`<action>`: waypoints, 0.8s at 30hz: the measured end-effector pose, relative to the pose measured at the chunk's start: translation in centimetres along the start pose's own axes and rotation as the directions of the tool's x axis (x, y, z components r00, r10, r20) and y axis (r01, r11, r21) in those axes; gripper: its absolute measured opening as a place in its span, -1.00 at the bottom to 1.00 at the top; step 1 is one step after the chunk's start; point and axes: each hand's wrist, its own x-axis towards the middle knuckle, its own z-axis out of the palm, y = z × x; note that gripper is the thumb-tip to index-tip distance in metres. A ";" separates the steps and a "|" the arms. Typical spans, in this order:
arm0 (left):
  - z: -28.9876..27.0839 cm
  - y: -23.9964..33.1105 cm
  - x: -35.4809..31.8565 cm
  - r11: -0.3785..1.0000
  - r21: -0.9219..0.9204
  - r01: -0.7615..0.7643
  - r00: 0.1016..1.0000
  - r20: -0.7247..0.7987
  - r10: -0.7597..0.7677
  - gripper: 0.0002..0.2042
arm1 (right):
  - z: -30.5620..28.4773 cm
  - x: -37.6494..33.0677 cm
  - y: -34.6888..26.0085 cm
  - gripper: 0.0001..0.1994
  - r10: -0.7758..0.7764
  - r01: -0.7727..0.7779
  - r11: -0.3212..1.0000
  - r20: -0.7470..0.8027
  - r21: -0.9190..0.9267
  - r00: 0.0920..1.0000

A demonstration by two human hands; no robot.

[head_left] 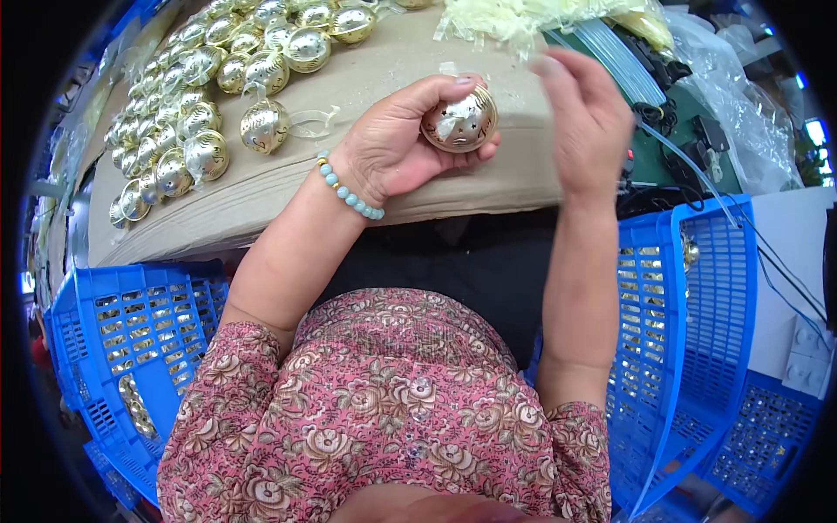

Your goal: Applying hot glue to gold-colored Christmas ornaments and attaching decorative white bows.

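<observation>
My left hand point(403, 132) is closed around a shiny gold ball ornament point(459, 120) with small star cut-outs, held over the cardboard-covered table. A pale strip lies against the ball's face, and a bit of clear ribbon shows at its top. To the right, my right hand point(593, 122) is raised and smeared by motion, its fingertips near a heap of pale yellow ribbon pieces point(497, 24). Whether it holds anything cannot be made out. Left of my left hand, a single gold ball point(264, 126) with a ribbon loop point(316, 120) rests on the cardboard.
Many gold balls point(200, 65) cover the table's left side. Blue plastic crates point(131, 331) stand at my left, and another blue crate point(715, 288) at my right. Clear plastic bags point(732, 113), thin blue strips point(619, 65) and black cables point(684, 170) lie at the right.
</observation>
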 end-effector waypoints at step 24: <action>0.0 0.1 2.4 0.936 -0.323 -0.142 0.986 -0.132 0.103 -0.78 | -6.5 -3.1 -2.2 -0.66 0.485 -0.501 0.803 0.134 0.323 0.864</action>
